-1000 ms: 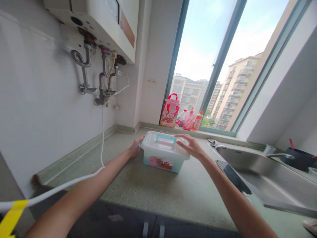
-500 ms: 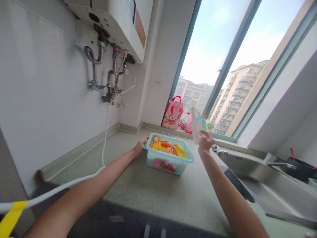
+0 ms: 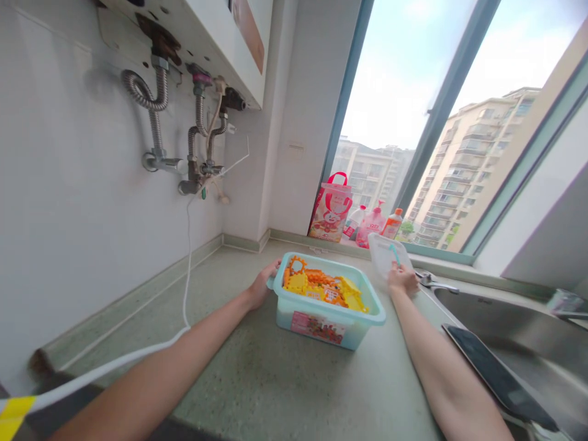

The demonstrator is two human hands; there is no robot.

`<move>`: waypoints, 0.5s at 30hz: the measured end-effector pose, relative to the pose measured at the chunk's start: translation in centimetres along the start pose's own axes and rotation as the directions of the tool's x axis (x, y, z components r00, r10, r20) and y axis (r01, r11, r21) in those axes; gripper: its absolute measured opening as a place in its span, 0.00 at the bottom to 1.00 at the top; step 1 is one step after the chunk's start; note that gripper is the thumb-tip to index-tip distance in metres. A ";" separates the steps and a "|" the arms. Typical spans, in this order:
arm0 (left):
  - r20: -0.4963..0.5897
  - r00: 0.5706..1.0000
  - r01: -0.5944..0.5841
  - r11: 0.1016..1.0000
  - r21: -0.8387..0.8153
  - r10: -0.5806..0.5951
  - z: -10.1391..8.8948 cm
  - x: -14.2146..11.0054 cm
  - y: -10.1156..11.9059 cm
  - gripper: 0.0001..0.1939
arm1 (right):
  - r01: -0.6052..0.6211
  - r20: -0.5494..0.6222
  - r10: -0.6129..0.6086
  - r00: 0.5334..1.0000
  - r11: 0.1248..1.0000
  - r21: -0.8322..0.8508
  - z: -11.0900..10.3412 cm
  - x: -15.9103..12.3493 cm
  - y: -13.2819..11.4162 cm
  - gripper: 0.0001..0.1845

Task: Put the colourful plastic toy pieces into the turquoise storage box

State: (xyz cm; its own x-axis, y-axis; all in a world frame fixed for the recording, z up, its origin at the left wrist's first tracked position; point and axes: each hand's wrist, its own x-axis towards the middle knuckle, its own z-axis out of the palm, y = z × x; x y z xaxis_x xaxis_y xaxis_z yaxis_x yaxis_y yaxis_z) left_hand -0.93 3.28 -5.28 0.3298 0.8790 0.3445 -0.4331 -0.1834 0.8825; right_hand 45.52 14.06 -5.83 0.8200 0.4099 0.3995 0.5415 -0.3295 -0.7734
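A light-blue plastic tub stands on the counter, its top uncovered. Orange and yellow plastic toy pieces fill it near the rim, and a pink picture label is on its front. My left hand is closed around the tub's left end, by the handle; some of its fingers are hidden behind the rim. Beyond the tub's right end, my right hand grips a clear lid with a turquoise handle. The lid is tilted, close to the back of the counter.
A dark phone lies beside the steel sink at the right. Along the windowsill stand a red-handled bag and several bottles. A white cable hangs at the left, below the water heater.
My right hand has lowered the lid from in front of the bottles toward the counter, turning it flatter. My left hand stays on the tub. The camera has come closer.
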 end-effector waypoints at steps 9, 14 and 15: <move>-0.032 0.993 0.117 0.993 0.010 -0.117 0.2 -0.3 0.7 0.22 | -0.038 0.117 0.036 0.993 0.999 0.011 4.5 3.5 0.5 0.19; -0.016 0.995 0.098 0.995 -0.011 -0.098 0.5 -0.3 1.0 0.20 | 0.045 -0.069 -0.037 0.997 0.992 0.118 3.2 2.0 0.0 0.30; -0.015 0.997 0.082 0.997 -0.007 -0.082 0.6 -0.3 1.0 0.20 | 0.095 -0.141 -0.074 0.987 0.985 0.146 2.8 1.4 -0.3 0.31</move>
State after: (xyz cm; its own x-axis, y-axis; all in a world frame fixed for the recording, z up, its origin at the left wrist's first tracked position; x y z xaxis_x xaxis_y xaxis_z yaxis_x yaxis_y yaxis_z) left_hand -1.01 2.57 -4.29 0.3511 0.8977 0.2661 -0.4103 -0.1080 0.9055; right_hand 46.01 17.14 -6.40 0.7955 0.3088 0.5214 0.5840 -0.1610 -0.7956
